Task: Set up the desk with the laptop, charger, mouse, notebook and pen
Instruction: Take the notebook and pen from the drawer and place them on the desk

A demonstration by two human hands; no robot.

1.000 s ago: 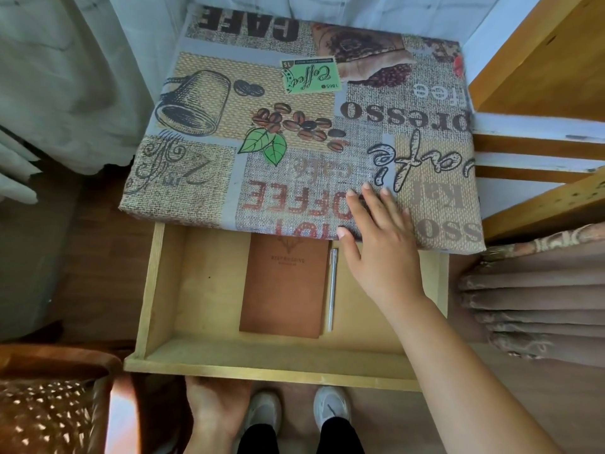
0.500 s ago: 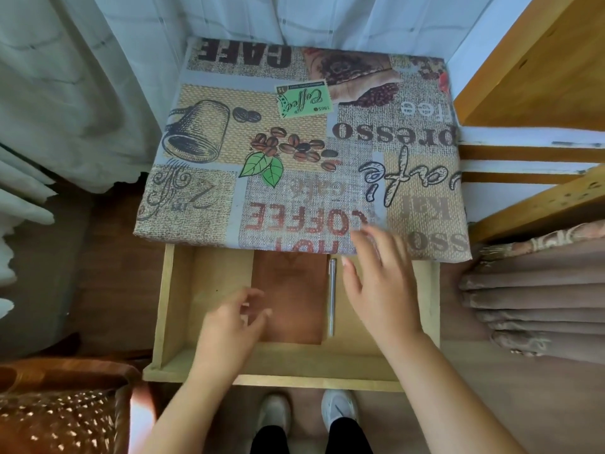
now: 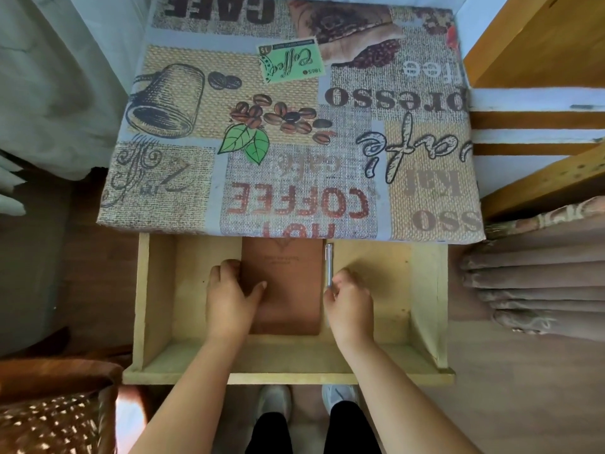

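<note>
**Both hands in the open drawer, on the notebook and the pen**

I am looking down into a pale wooden drawer (image 3: 386, 290) pulled out from under the desk (image 3: 294, 132), which fills the upper middle of the frame. The desk top is covered with a cloth printed with coffee words, beans and a cup.

In the middle of the drawer floor lies the brown notebook (image 3: 288, 283), flat, its far end running under the desk's front edge. Just beside its right edge lies the silver pen (image 3: 328, 263), lengthwise and parallel to the notebook.

My left hand (image 3: 229, 299) rests at the notebook's left edge, lower centre of the frame. The fingers are curled down along that edge and the thumb lies across the cover, so the hand is closed on the notebook's side; the notebook looks flat on the drawer floor.

My right hand (image 3: 348, 303) is just right of the notebook, with the fingers bunched together at the near end of the pen. Thumb and fingertips meet around the barrel, pinching it; the pen's far end lies along the drawer floor.

At the bottom centre of the frame, below the drawer front, I see my light shoes (image 3: 340, 396) and dark trouser legs. A woven basket (image 3: 49, 421) sits in the lower left corner, pale curtains (image 3: 49, 93) hang at the upper left, and folded brownish fabric (image 3: 537, 283) is stacked at the right.
</note>
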